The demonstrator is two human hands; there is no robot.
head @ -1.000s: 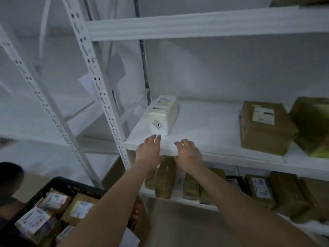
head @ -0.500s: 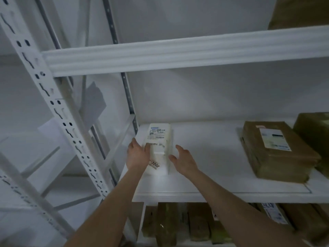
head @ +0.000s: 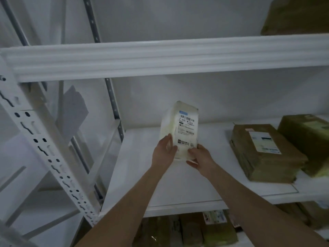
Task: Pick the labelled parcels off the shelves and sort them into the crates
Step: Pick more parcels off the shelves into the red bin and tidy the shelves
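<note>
A white parcel (head: pixel 179 127) with a barcode label facing me is tipped up on end above the middle shelf (head: pixel 156 184). My left hand (head: pixel 164 151) grips its lower left side and my right hand (head: pixel 199 156) grips its lower right corner. Both forearms reach in from the bottom of the view. No crate is in view.
A brown labelled parcel (head: pixel 265 152) and a greenish one (head: pixel 309 139) lie on the same shelf to the right. Several parcels (head: pixel 188 230) stand on the shelf below. A white perforated upright (head: pixel 35 138) runs down the left. Another parcel (head: pixel 295 15) sits on the upper shelf.
My hands went from the shelf's front edge to the white parcel, closed on it and tilted it up so its label faces me. The view rose; the crate dropped out of sight.
</note>
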